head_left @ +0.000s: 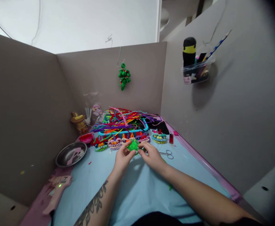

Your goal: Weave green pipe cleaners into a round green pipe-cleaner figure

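- Lying at the left edge of the table, a pink glue gun (57, 196) shows a small green light.
- Just behind it sits a metal bowl (63, 153), with a pink tool (73, 156) and some white beads (81, 153) inside.
- Farther back, near the left wall, I see a brown jar (81, 128) with a yellow top, and beside it a red dish (87, 138).
- A blue-rimmed tray (147, 126) stands at the back, heaped with fuzzy wires (118, 121) of many colors; a row of small fuzzy ornaments (115, 143) lies in front of it.
- Above the tray, a green ornament (124, 75) with red bits hangs against the back wall.
- The left hand (123, 155) pinches the left side of a bright green fuzzy piece (133, 145), thumb and fingers close together.
- That piece is held up over the blue cloth (92, 185), between both hands.
- The right hand (151, 155) grips its right edge, fingers likewise drawn in narrow.
- Just beyond the right hand, scissors (166, 153) lie on the cloth.
- Up on the right wall, a clear box (200, 66) holds a black bottle (189, 59) and a striped pencil (216, 47).
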### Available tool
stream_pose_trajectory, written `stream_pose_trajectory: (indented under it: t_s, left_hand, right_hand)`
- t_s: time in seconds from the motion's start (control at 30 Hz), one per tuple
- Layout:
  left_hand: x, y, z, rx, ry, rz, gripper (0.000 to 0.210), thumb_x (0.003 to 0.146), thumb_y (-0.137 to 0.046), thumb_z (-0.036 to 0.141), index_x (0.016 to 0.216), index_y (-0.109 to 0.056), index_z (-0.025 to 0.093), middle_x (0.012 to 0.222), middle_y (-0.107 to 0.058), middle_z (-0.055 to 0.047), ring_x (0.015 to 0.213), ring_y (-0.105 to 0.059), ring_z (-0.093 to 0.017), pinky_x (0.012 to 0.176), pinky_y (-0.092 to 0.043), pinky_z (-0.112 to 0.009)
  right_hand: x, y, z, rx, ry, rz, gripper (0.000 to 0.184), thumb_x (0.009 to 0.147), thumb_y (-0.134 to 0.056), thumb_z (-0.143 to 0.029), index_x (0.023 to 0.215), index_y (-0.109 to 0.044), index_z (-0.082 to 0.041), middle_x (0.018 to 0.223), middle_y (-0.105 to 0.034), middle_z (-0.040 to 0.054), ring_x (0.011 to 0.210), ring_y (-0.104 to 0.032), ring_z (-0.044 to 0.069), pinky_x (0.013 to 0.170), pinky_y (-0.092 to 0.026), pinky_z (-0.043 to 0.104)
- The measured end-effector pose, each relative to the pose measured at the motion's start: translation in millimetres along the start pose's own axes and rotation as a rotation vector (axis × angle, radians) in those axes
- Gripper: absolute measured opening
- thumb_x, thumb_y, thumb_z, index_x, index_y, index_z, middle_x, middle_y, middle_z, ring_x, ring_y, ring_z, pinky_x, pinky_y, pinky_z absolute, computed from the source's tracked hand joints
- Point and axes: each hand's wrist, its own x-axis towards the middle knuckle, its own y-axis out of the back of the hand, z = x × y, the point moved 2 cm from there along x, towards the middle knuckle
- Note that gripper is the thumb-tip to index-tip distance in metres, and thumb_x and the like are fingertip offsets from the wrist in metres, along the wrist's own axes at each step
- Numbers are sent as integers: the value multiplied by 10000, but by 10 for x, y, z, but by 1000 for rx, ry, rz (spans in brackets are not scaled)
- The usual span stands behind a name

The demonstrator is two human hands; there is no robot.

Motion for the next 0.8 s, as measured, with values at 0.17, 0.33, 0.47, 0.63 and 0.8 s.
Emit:
stream_pose_trajectory:
  t_s: [0.17,0.33,0.47,0.63,0.8]
  left_hand:
    - [-5,5,-7,204,-136,45,530,648,-711,299,1133,-563,142,606,-565,14,568,-523,-113,547,-406,-219]
    - [-30,-8,25,279,-187,30,493,674,-688,307,1118,-566,132,565,-488,36,521,-453,-93,497,-352,-206]
    - [-30,-13,44,306,-204,-16,486,701,-664,311,1140,-552,135,579,-479,31,531,-442,-97,498,-339,-210]
    - [-29,-8,57,335,-196,-49,474,715,-644,328,1141,-558,138,590,-497,17,541,-459,-109,507,-359,-220]
    - [-34,-6,56,336,-204,-61,471,708,-647,346,1132,-573,155,633,-557,-12,567,-507,-130,523,-405,-239]
  right_hand:
    - [35,-68,30,154,-121,-9,252,741,-620,-418,831,-614,-182,831,-579,38,740,-547,151,598,-429,236]
    - [80,-53,47,219,-185,-15,198,712,-653,-357,764,-636,-166,782,-574,26,693,-526,141,587,-400,236]
    - [107,7,61,202,-151,-17,85,712,-632,-248,689,-630,-166,730,-548,12,727,-516,147,640,-389,247]
    - [112,13,99,228,-177,-32,104,711,-601,-218,621,-594,-166,693,-528,1,712,-516,143,654,-387,252]
    - [92,-19,132,264,-237,-17,98,698,-589,-218,616,-583,-164,657,-548,-3,658,-512,133,629,-389,248]
